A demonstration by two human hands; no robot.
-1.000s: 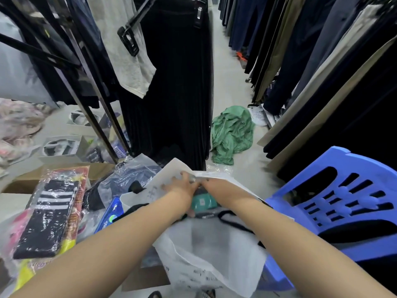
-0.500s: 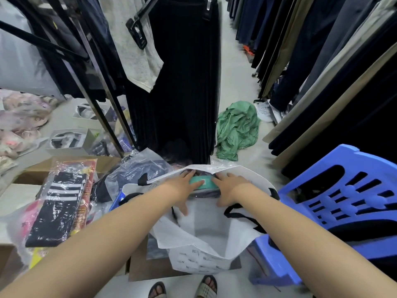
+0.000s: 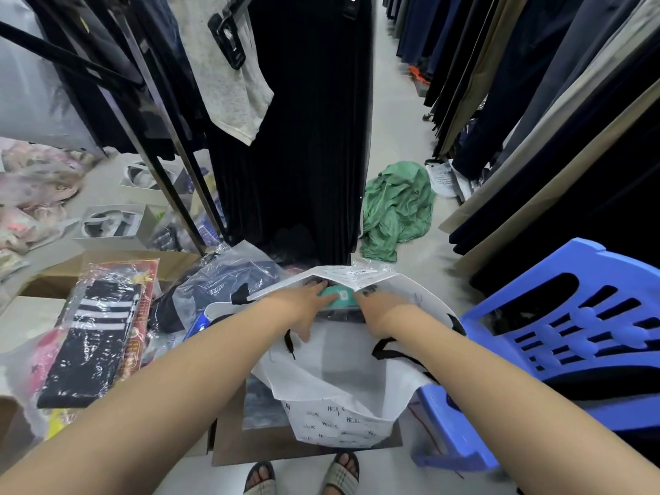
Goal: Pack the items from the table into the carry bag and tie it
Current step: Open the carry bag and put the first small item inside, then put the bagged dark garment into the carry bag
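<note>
Teal packet (image 3: 339, 298) mostly covered by left hand (image 3: 303, 303) and folded rim of carry bag (image 3: 343, 384). Right hand (image 3: 384, 310) fingers out of sight beneath that rim; grip undeterminable.

Lower left, I'm picking up a pale desk (image 3: 25, 314), mostly buried. A wrapped pack of black socks (image 3: 89, 337) with white stripes lies on it, and a clear bag of dark clothing (image 3: 228, 280) sits just beyond. On the grey floor (image 3: 393, 119), a crumpled green garment (image 3: 396, 209) lies in the aisle with printed papers (image 3: 443, 180) just beside it. A blue plastic chair (image 3: 571, 334) stands at right. Brown cardboard (image 3: 250, 448) lies flat near the bottom edge, and two white boxes (image 3: 114, 223) sit at left.
</note>
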